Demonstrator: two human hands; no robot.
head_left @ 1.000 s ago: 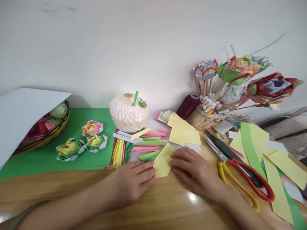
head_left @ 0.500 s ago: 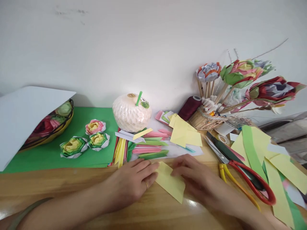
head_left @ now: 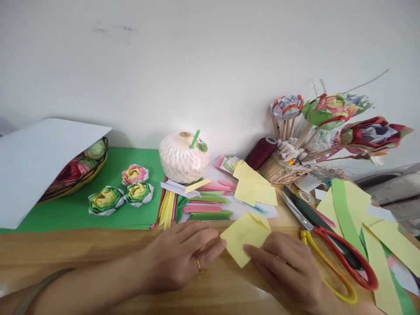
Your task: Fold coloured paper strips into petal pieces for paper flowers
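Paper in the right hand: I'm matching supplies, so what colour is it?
The paper is plain pale yellow; the head view shows it best.

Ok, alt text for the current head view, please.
The right hand holds a yellow paper piece over a wooden table, the left hand at the paper's left edge. Beyond lie folded paper strips, with three paper flowers left and red-handled scissors right.
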